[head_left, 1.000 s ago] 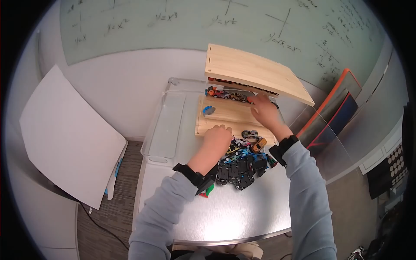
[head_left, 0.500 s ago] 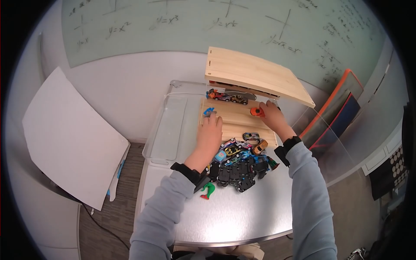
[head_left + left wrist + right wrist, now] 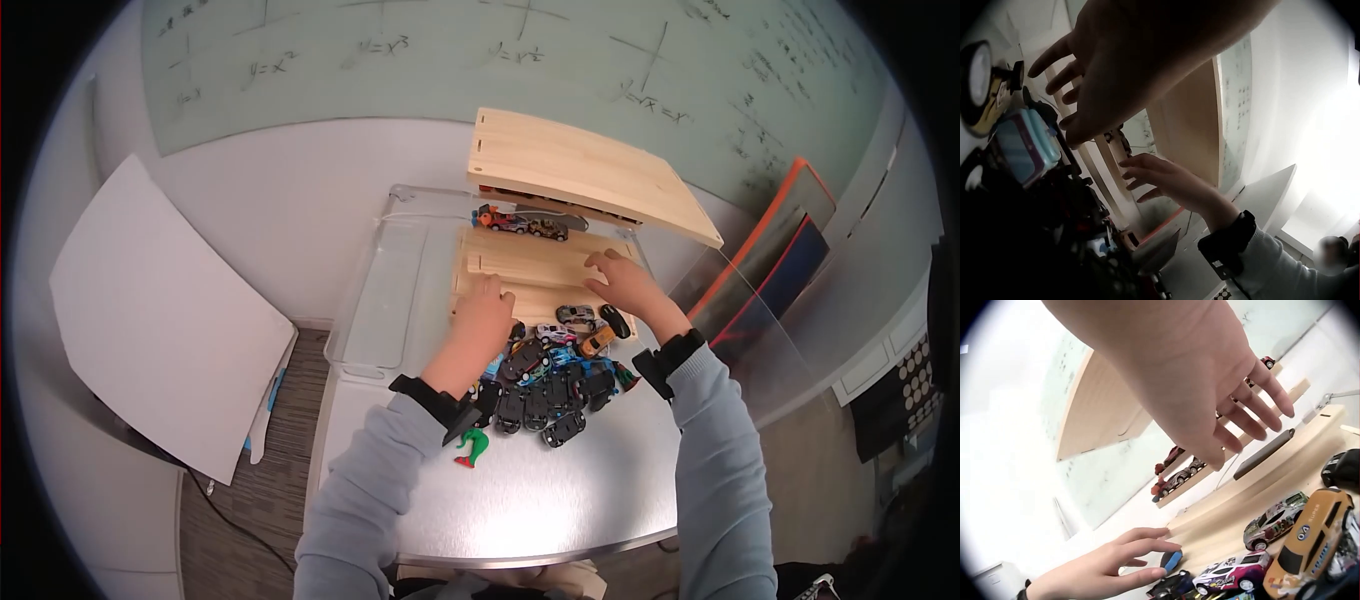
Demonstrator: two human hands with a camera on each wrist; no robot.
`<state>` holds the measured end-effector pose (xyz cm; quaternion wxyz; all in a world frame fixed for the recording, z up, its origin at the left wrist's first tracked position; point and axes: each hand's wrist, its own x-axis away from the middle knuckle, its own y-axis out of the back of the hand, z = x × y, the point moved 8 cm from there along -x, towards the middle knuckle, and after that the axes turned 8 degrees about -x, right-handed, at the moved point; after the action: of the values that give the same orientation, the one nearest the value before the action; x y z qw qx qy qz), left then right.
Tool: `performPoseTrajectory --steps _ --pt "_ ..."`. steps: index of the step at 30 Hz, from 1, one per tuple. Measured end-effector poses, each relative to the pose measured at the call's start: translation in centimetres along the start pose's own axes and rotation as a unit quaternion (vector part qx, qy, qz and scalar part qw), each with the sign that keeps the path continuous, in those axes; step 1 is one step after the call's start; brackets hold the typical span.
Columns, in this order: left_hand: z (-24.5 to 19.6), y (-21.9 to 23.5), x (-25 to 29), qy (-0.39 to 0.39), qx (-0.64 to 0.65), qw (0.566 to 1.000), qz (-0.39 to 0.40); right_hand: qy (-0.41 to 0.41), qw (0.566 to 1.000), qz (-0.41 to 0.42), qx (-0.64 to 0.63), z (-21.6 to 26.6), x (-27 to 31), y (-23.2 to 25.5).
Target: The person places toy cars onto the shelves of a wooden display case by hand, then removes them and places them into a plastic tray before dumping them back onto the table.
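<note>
Brown-patterned toy car (image 3: 548, 231) on wooden rack (image 3: 590, 165), long axis along its row | ahead-left of my right hand (image 3: 632, 287), the nearer, fingers apart, nothing held | my left hand (image 3: 485, 315) beside the car heap (image 3: 537, 403), fingers loose, seemingly empty

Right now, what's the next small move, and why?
I'd probably reach the right hand forward and left to the dark patterned car. That hand looks empty, its fingers loosely extended, and this car stands nearer to it than the red-orange car alongside. The left hand is lower, by the car pile.
</note>
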<state>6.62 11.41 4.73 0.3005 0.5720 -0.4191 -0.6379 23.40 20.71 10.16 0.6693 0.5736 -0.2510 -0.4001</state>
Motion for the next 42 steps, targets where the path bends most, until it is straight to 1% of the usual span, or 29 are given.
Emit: performPoseTrajectory --steps 2,3,5,6,8,9,11,12,14,15,17,18,19,20,21,23,24,26,29,30,32,33,34,35,36,38,39,41,42 --pt "-0.5 -0.9 -0.1 0.032 0.047 0.994 0.097 0.051 0.995 -0.087 -0.003 0.5 -0.4 0.9" --pt "-0.6 -0.6 -0.1 0.033 0.048 0.994 0.096 0.052 0.995 -0.087 -0.002 0.6 -0.9 0.6" --pt "-1.1 -0.3 0.1 0.002 0.004 0.994 0.109 0.129 0.979 -0.156 -0.021 2.3 -2.3 1.0" --pt "-0.9 -0.5 0.1 0.004 0.003 0.994 0.109 0.131 0.979 -0.155 -0.022 2.8 -3.3 0.7" --pt "-1.1 0.9 -0.2 -0.016 0.053 0.998 0.024 0.124 0.98 -0.153 -0.038 3.7 -5.5 0.1" --pt "-1.1 1.0 -0.4 -0.015 0.051 0.998 0.024 0.125 0.979 -0.154 -0.04 4.2 -6.4 -0.1" --pt "-1.1 0.4 -0.8 -0.005 0.116 0.991 0.069 0.16 0.973 -0.167 0.009 6.2 -7.6 -0.3" --pt "-1.3 0.2 -0.9 -0.004 0.114 0.991 0.069 0.162 0.972 -0.168 0.008 6.9 -8.0 -0.3" --pt "-1.9 1.0 -0.9 -0.028 0.112 0.993 0.016 0.104 0.986 -0.126 0.042 7.1 -9.1 -1.1" --pt "-2.0 1.1 -0.9 -0.027 0.111 0.993 0.016 0.105 0.986 -0.125 0.041 7.5 -9.3 -1.3" --pt "-1.7 1.2 -1.1 -0.002 0.094 0.995 0.027 0.094 0.982 -0.12 0.115 7.8 -9.4 -2.0" --pt "-1.5 1.2 -1.2 -0.002 0.094 0.995 0.027 0.094 0.982 -0.12 0.114 7.7 -9.4 -2.1" --pt "-1.0 1.3 -1.4 0.017 0.077 0.997 0.022 0.103 0.98 -0.126 0.118 7.7 -9.3 -2.0" --pt "-0.6 1.4 -1.6 0.037 0.06 0.997 0.017 0.112 0.977 -0.132 0.123 7.6 -9.1 -1.8" --pt "-0.5 1.5 -1.7 0.036 0.061 0.997 0.017 0.111 0.977 -0.132 0.123 7.4 -8.9 -1.7" --pt "0.5 2.8 -1.6 0.089 0.078 0.991 -0.056 0.141 0.974 -0.134 0.114 7.3 -7.8 -1.3" --pt "0.6 3.0 -1.6 0.086 0.078 0.992 -0.056 0.138 0.974 -0.135 0.115 7.1 -7.2 -1.1" --pt "1.0 4.2 -1.3 0.092 0.087 0.986 -0.106 0.154 0.974 -0.134 0.097 7.0 -5.6 -0.7" --pt "1.2 5.7 -1.3 0.102 0.111 0.983 -0.106 0.139 0.981 -0.111 0.074 6.4 -2.3 -1.0" --pt "1.4 5.4 -1.2 0.101 0.112 0.983 -0.107 0.138 0.981 -0.112 0.075 6.4 -0.4 -1.1" --pt "0.1 4.0 -1.1 0.011 0.152 0.983 -0.105 0.217 0.976 -0.023 -0.004 7.6 3.9 -1.9" --pt "0.2 2.9 -0.9 0.008 0.154 0.983 -0.105 0.213 0.977 -0.025 -0.003 7.7 4.7 -1.4" --pt "-0.6 0.5 -0.8 -0.037 0.155 0.987 -0.017 0.187 0.982 0.005 -0.03 7.4 5.3 -1.3" --pt "-1.6 -1.0 -0.5 -0.082 0.153 0.982 0.07 0.161 0.985 0.033 -0.057 7.0 5.6 -1.3" --pt "-1.7 -1.3 -0.2 -0.086 0.154 0.982 0.07 0.157 0.985 0.031 -0.057 6.6 5.6 -1.0" --pt "-3.2 -1.9 0.4 -0.163 0.147 0.97 0.106 0.13 0.989 -0.075 0.017 5.1 4.1 1.3" --pt "-3.5 -0.7 0.1 -0.165 0.146 0.97 0.106 0.129 0.989 -0.076 0.017 4.0 2.8 1.3" --pt "-4.2 -0.9 0.4 -0.176 0.183 0.924 0.285 0.119 0.966 -0.207 0.1 1.2 -0.1 3.0" --pt "-4.1 -1.3 0.2 -0.177 0.18 0.924 0.285 0.118 0.966 -0.209 0.099 0.5 -1.7 3.5"
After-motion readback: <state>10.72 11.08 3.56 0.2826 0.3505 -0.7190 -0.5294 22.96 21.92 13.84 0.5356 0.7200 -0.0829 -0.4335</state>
